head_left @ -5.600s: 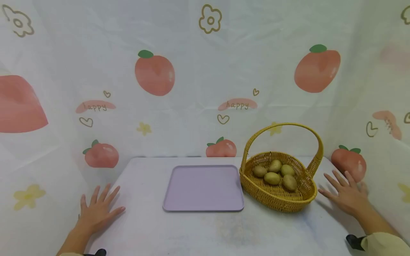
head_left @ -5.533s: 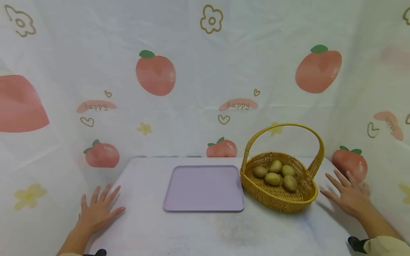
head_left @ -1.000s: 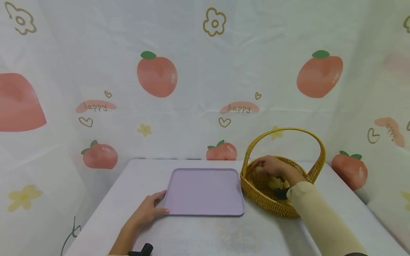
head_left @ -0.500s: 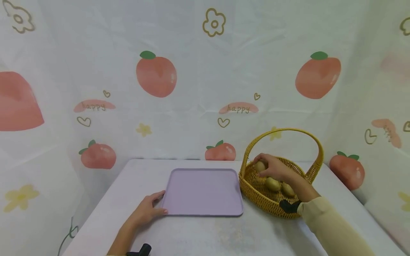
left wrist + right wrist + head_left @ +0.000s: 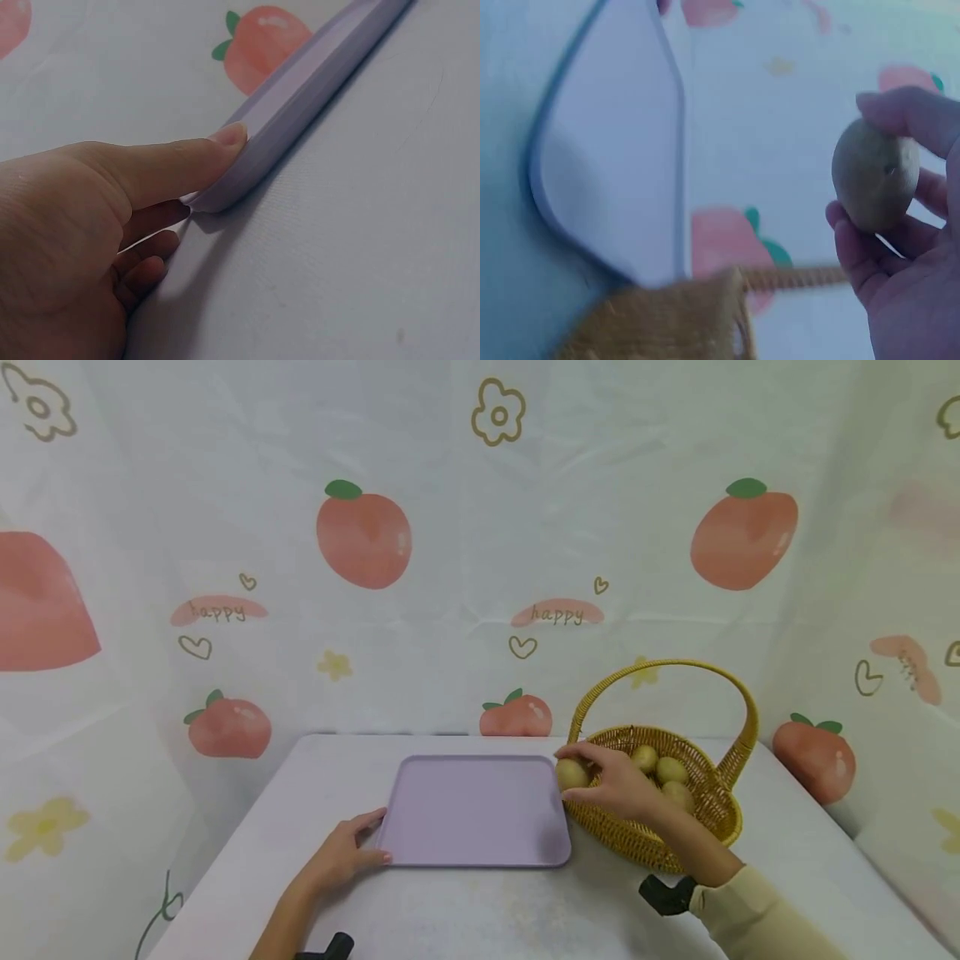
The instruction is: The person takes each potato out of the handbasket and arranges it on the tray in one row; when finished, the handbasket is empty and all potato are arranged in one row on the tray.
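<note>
My right hand [image 5: 611, 785] holds a small brown-green kiwi [image 5: 572, 773] over the right edge of the lilac tray [image 5: 480, 810], just left of the yellow wicker basket [image 5: 705, 827]. In the right wrist view the kiwi [image 5: 875, 184] sits between thumb and curled fingers [image 5: 859, 255]. Three more kiwis [image 5: 667, 770] lie in the basket. My left hand [image 5: 341, 858] rests at the tray's near left corner; in the left wrist view its thumb [image 5: 180, 161] presses the tray rim [image 5: 300, 97], fingers tucked beside the corner.
The white table [image 5: 480, 910] is walled at the back and sides by a fruit-print cloth backdrop [image 5: 480, 568]. The basket's tall hoop handle [image 5: 667, 667] arches over it. Table surface lies in front of the tray.
My right hand has lifted one kiwi out of the basket and carried it left to the tray's right edge. The left hand stays at the tray corner.
</note>
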Available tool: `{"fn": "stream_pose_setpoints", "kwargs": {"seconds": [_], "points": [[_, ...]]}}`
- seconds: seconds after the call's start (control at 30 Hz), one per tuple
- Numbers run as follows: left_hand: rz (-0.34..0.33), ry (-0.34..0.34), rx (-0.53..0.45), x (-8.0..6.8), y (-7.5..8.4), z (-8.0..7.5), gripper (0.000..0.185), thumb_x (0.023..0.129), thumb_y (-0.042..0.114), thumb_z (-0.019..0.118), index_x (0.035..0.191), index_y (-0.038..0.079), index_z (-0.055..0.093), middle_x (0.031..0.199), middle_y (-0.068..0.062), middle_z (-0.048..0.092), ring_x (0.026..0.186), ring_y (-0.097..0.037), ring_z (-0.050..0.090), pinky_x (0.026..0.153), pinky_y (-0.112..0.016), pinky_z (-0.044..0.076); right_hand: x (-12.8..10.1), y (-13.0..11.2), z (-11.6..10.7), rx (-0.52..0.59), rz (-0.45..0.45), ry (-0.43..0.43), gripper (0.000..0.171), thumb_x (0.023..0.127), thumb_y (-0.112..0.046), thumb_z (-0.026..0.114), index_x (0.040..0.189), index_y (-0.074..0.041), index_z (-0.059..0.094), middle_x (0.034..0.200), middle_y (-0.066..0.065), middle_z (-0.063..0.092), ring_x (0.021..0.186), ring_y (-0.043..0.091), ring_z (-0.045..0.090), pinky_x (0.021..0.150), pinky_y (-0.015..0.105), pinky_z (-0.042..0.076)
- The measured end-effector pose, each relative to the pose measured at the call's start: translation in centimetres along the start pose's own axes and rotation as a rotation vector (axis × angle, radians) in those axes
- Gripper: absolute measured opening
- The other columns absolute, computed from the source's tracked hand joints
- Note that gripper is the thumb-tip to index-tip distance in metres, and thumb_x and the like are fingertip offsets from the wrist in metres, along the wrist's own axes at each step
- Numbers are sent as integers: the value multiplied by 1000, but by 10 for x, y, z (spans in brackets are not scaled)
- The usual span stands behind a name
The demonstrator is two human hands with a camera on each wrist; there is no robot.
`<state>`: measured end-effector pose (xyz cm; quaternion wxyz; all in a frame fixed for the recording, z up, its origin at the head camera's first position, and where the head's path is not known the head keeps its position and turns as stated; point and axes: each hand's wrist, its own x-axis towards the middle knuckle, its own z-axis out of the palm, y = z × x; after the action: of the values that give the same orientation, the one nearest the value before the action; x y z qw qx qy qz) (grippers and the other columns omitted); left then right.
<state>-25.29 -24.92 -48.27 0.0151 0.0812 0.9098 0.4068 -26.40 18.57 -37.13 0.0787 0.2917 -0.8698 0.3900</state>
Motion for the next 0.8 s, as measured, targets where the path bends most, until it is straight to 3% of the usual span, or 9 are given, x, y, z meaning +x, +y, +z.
{"fn": "stream_pose_setpoints", "kwargs": {"seconds": [0.2,0.4,0.57,0.8], "points": [[13,1,-13,-2,0,-1,78,73,22,85,138,-1,51,139,-23,50,128,-44,45,106,-55,36,16,-4,36,79,-113,-24,45,79,-12,81,120,-9,64,113,4,62,93,16,59,80,31,55],[-6,1,-10,0,-2,1,78,72,22,85,139,1,51,140,-22,50,128,-44,44,106,-55,36,38,-6,75,83,-167,4,46,76,-10,81,119,-5,64,105,2,64,86,12,59,73,33,56],[-11,5,-14,0,-2,1,79,72,23,85,139,1,51,140,-23,50,128,-44,45,106,-55,35,56,-11,109,89,-81,-46,46,75,-9,81,117,-3,65,98,-2,65,85,14,58,76,39,55],[-5,8,-8,1,-5,2,78,73,26,85,139,2,52,139,-22,51,128,-43,46,106,-55,36,77,-8,154,119,27,-114,48,72,-9,83,117,-2,65,98,-1,65,88,16,58,72,26,50]]}}
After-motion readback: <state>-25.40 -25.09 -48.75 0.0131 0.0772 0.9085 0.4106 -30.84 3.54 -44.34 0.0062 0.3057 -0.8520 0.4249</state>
